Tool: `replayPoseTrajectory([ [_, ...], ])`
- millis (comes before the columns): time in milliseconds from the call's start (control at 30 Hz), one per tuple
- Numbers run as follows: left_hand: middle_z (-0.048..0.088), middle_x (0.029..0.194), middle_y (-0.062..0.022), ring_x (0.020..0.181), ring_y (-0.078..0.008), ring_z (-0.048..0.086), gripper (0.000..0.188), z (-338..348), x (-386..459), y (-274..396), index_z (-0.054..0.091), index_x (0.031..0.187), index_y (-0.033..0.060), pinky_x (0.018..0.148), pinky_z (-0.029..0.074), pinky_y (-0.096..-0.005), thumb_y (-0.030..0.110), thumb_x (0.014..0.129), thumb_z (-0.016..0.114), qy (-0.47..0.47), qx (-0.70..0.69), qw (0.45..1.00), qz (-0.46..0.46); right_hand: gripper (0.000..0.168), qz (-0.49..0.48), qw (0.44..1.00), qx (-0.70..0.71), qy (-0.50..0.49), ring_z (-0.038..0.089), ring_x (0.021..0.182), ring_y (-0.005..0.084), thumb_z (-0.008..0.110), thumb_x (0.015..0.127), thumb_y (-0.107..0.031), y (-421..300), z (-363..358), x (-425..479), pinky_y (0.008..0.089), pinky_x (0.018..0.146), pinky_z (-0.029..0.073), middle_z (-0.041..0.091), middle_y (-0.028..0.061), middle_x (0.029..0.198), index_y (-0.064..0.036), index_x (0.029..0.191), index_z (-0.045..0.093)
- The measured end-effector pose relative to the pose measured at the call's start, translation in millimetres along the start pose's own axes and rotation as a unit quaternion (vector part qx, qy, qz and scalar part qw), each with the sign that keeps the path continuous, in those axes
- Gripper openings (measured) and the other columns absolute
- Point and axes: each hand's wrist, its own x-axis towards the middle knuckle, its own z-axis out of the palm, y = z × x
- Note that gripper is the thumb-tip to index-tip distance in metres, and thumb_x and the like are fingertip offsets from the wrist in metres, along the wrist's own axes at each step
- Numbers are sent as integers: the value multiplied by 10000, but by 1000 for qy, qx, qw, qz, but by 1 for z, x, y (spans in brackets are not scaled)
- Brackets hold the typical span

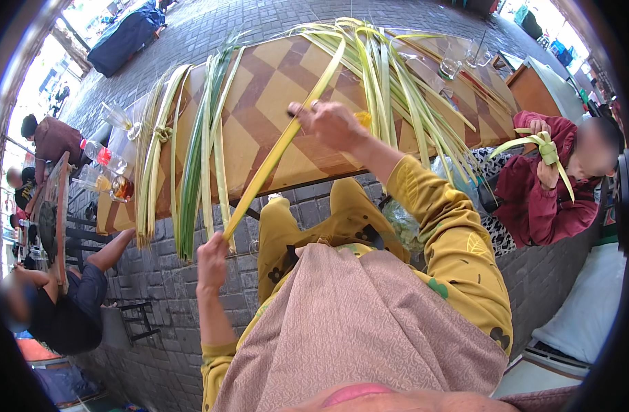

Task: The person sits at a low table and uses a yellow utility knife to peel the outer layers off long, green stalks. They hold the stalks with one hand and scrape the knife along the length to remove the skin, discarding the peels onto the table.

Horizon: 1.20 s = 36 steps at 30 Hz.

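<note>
A long yellow-green palm leaf strip runs at a slant above the near edge of the table. Its lower end is pinched in my left hand, in front of the table edge. Higher up, my right hand grips the same strip over the tabletop, and its far part bends on toward the leaf pile. Behind my right wrist a small yellow object shows, partly hidden. To the left, several green and pale leaf strips lie across the table, beside a knotted bundle of strips.
A heap of palm leaves spreads over the right half of the patterned table. Glass mugs, a plastic bottle and drink glasses stand near its ends. At right, a person holds a woven leaf piece. Others sit at left.
</note>
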Motion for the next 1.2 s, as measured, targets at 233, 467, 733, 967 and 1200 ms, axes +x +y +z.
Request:
replayPoseTrajectory([
  [233,457,611,-16,592,-107,403,136,-106,-88,-100,541,854,-18,531,341,-251,89,918,487,221,126,965,-67,401,98,982,-163,-25,659,765,279,301,959,-175,150,-11,21,356,662,556,634,214,981,-164,1354,368],
  [467,385,575,52,462,-9,350,247,-121,-147,-163,503,746,79,367,252,-169,174,965,441,358,-110,911,-171,337,444,896,-4,16,617,940,351,335,946,-240,262,-15,-1,463,831,474,638,191,1003,-72,1176,515],
  [733,392,547,37,412,-47,349,237,-150,-175,-219,491,711,53,343,232,-227,118,933,442,389,9,896,-215,368,396,914,-38,-75,602,969,357,312,949,-270,264,-28,-23,452,845,469,614,226,1048,-76,1172,533],
  [967,300,568,60,430,-28,260,205,-131,-138,-140,485,801,85,367,232,-193,190,969,434,340,-267,885,-171,424,362,927,28,-96,635,887,342,261,979,-293,241,-21,-2,451,807,509,630,197,1024,-25,1238,463],
  [1200,335,594,46,470,-57,317,123,-29,-26,-12,542,929,65,420,286,-198,167,948,476,150,-582,796,-69,330,129,970,138,-154,627,934,300,431,920,-149,79,85,41,406,823,500,635,161,1012,-99,1244,464],
])
